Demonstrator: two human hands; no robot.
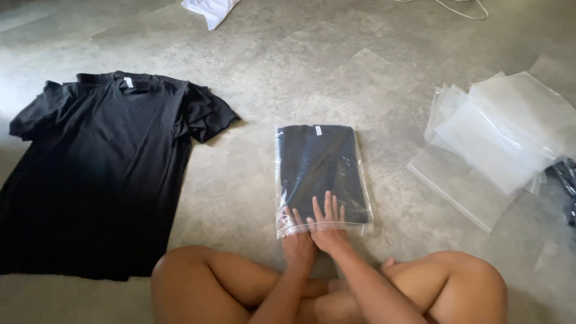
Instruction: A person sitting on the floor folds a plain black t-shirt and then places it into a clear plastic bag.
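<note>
A folded black t-shirt sits inside a clear plastic bag [321, 162] lying flat on the grey floor in front of me. Both my hands rest on the bag's near end, by its sealing strip. My left hand [297, 239] lies at the near left corner, fingers on the plastic. My right hand [329, 223] lies flat just to its right, fingers spread over the shirt's lower edge and partly overlapping the left hand. Neither hand grips anything.
A pile of black t-shirts [102, 174] is spread out on the floor to the left. A stack of empty clear bags [498, 138] lies to the right, with a dark item [567, 180] at the edge. White cloth [210, 9] and a cable [456, 7] lie far off. My crossed legs [198, 282] are nearest.
</note>
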